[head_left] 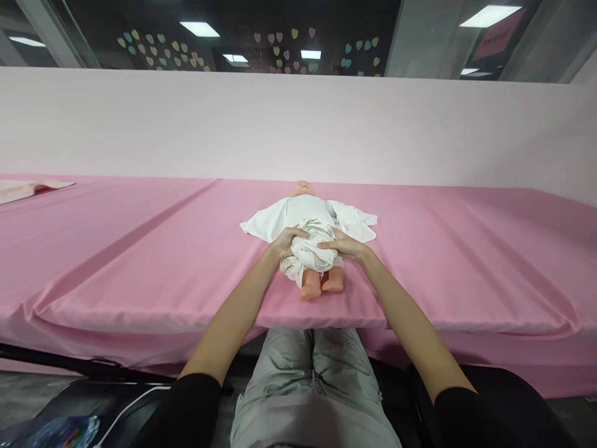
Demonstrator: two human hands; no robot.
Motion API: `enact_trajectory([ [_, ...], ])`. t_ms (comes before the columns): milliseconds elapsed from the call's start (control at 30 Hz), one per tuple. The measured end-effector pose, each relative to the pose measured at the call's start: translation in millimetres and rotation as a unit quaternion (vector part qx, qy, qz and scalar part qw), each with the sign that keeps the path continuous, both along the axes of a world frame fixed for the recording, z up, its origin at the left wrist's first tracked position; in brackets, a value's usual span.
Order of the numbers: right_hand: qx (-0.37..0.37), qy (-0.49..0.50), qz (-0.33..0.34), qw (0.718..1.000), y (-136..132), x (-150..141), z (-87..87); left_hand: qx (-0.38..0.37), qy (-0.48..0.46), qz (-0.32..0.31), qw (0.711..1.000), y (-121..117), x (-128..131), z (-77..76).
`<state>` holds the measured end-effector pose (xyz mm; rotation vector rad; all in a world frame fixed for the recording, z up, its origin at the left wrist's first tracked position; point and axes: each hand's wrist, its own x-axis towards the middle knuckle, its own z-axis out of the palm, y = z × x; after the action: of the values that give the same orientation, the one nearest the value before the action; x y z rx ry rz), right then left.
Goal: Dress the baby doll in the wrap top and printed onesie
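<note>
A baby doll lies on its back on the pink table, feet toward me, head at the far end. A white garment covers its body and spreads out to both sides. My left hand is closed on bunched white cloth at the doll's left hip. My right hand grips the same cloth at the other hip, fingers pressed into the fabric. Only the doll's bare lower legs and feet stick out below the cloth.
A pale pink folded cloth lies at the table's far left. A pink wall panel stands behind the table. Dark chairs sit beside my knees, with a bluish plastic bag at the lower left.
</note>
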<state>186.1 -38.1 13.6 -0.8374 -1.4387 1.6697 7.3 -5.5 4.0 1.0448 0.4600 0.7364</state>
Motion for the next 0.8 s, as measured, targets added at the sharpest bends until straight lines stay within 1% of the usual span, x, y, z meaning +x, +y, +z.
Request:
enact_trajectory([
  [100,-0.012,0.018,0.011,1.0,1,1,-3.1,0.062,0.052,-0.016,0.997,-3,-2,2.6],
  [167,-0.001,0.071,0.013,0.997,5,1,-9.3,0.097,0.072,-0.003,0.993,-6,-3,4.2],
  [233,0.025,0.135,-0.002,0.991,9,1,-16.7,0.108,0.081,0.012,0.991,-8,-3,5.3],
  [300,0.05,0.17,-0.02,0.984,14,0,-22.6,0.112,0.08,0.02,0.99,-8,-3,5.0],
  [367,0.061,0.17,-0.029,0.983,18,-1,-26.3,0.114,0.07,0.023,0.991,-6,-2,2.5],
  [433,0.055,0.154,-0.037,0.986,22,-2,-27.9,0.109,0.047,0.031,0.992,-3,-2,-1.9],
  [533,0.037,0.128,-0.044,0.99,25,-2,-27.4,0.084,0.007,0.033,0.996,3,-1,-8.3],
  [600,0.029,0.121,-0.04,0.991,24,-2,-24.5,0.063,-0.012,0.024,0.998,6,-1,-10.6],
  [733,-0.004,0.127,-0.003,0.992,13,1,-13.0,0.051,-0.044,0.006,0.998,8,-3,-10.9],
  [800,-0.013,0.098,0.012,0.995,6,3,-6.8,0.044,-0.05,0.0,0.998,9,-5,-11.0],
])
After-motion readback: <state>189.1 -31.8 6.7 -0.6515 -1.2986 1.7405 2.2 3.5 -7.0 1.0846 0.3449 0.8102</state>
